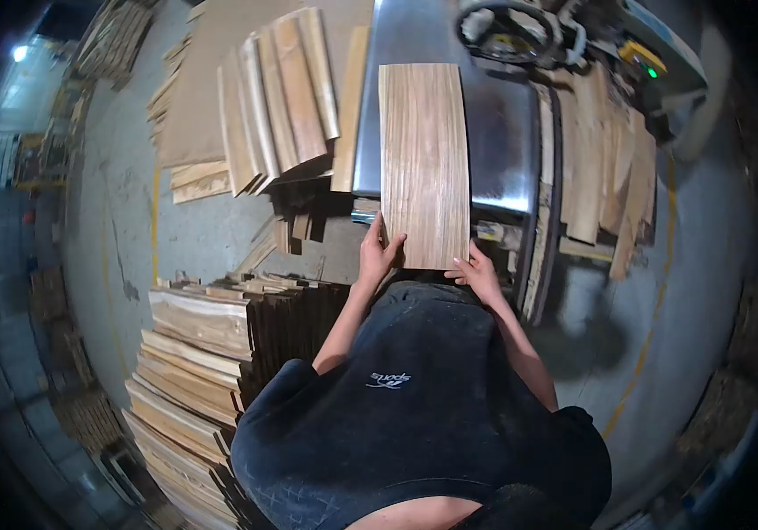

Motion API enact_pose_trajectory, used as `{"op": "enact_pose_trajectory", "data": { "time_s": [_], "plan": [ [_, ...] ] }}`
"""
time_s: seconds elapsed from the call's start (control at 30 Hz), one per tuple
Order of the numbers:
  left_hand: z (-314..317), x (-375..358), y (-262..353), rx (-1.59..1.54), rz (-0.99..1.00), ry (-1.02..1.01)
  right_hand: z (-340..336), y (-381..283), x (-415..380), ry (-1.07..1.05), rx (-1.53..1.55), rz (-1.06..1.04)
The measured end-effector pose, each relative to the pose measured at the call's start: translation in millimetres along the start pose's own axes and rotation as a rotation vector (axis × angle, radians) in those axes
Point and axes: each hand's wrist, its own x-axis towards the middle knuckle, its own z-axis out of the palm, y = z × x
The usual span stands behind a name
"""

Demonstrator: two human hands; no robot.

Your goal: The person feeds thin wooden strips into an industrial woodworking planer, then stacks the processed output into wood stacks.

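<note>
A wide, flat wooden board point(424, 159) lies lengthwise over a shiny metal machine table point(498, 141), its near end reaching past the table's front edge toward my body. At the board's near left corner, my left hand point(380, 250) grips the edge with the thumb on top. My right hand point(476, 272) holds the near right corner, with some fingers hidden beneath the wood. The board's upper face shows straight light and brown grain.
Several loose boards point(282, 97) lie left of the metal table. Tall stacks of boards point(193, 353) stand at my left side. More planks point(604, 159) rest to the right, beyond a long rail point(545, 194). A black handwheel point(507, 31) sits at the far right.
</note>
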Motion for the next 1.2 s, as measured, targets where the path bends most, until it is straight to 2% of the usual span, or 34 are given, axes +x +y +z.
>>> {"op": "enact_pose_trajectory", "data": {
  "time_s": [0.03, 0.1, 0.13, 0.17, 0.23, 0.27, 0.3, 0.37, 0.4, 0.43, 0.5, 0.53, 0.57, 0.63, 0.67, 0.7, 0.77, 0.8, 0.83, 0.9, 0.97, 1.03, 1.1, 1.2],
  "plan": [
    [12.7, -0.8, -5.7, 0.003, 0.007, -0.031, -6.2, 4.7, -9.3, 0.010, -0.085, -0.032],
    [29.0, -1.6, -18.4, 0.011, -0.151, 0.106, 3.5, -26.5, -46.1, 0.021, -0.174, -0.026],
    [22.2, 1.7, -16.7, -0.003, -0.103, -0.031, 10.0, -42.4, -64.3, -0.079, -0.286, -0.188],
    [24.3, -4.7, -22.6, 0.009, -0.107, -0.027, 17.9, -61.2, -81.1, -0.184, -0.399, -0.356],
    [35.1, -17.1, -40.2, -0.902, -0.210, -0.461, 45.8, -108.8, -112.9, -0.515, -0.100, -0.493],
    [40.2, -21.8, -45.4, -0.888, -0.205, -0.454, 53.6, -113.8, -115.4, -0.588, -0.115, -0.435],
    [50.6, -27.2, -53.8, -0.803, -0.146, -0.350, 62.5, -112.7, -115.2, -0.594, -0.111, -0.447],
    [72.1, -38.6, -51.9, -0.638, -0.025, -0.161, 74.5, -107.3, -114.0, -0.155, -0.548, -0.559],
    [84.7, -42.1, -56.6, -0.560, 0.035, -0.077, 74.9, -95.7, -110.5, -0.029, -0.788, -0.587],
    [76.4, -36.0, -42.7, -0.512, -0.038, -0.132, 75.6, -84.7, -106.4, 0.040, -0.837, -0.594],
    [59.8, -23.6, -15.2, -0.405, -0.177, -0.251, 60.5, -81.5, -114.9, -0.138, -0.416, -0.371],
    [52.7, -29.4, 7.7, -0.350, -0.115, -0.157, 50.2, -50.1, -97.3, 0.007, -0.375, -0.268],
    [48.6, -34.3, 19.8, -0.297, -0.052, -0.064, 34.5, -22.8, -79.5, -0.028, -0.073, -0.121],
    [51.6, -31.3, 8.9, -0.189, 0.269, 0.021, 9.3, 6.7, -71.5, 0.031, 0.417, 0.030],
    [30.2, -40.1, 50.1, 0.062, 0.108, -0.159, -6.7, 24.0, -63.0, 0.005, 0.501, 0.001],
    [29.1, -39.3, 44.1, 0.051, 0.112, -0.169, -15.5, 33.8, -60.1, 0.020, 0.496, -0.002],
    [31.5, -36.3, 26.9, 0.517, 0.481, -0.164, -29.0, 47.2, -55.5, 0.057, 0.793, 0.011],
    [31.4, -25.2, 22.1, 0.582, 0.583, -0.262, -26.3, 56.7, -52.6, 0.124, 0.866, -0.013],
    [32.0, -19.9, 28.2, 0.690, 0.643, -0.292, -26.9, 61.5, -50.9, 0.126, 0.863, -0.008],
    [41.0, -7.0, 36.3, 0.757, 0.590, -0.329, -29.0, 66.0, -43.3, 0.209, 0.913, 0.089],
    [53.9, 7.6, 39.0, 0.685, 0.612, -0.330, -31.9, 63.8, -36.2, 0.231, 0.907, 0.081],
    [60.7, 19.9, 42.1, 0.616, 0.634, -0.344, -34.8, 58.1, -28.1, 0.168, 0.957, 0.022],
    [63.1, 34.4, 47.4, 0.665, 0.647, -0.310, -36.1, 47.1, -17.7, 0.212, 0.893, 0.030],
    [67.5, 57.5, 52.2, 0.654, 0.653, -0.296, -38.1, 23.9, -3.7, 0.303, 0.584, 0.045]
  ]
}}
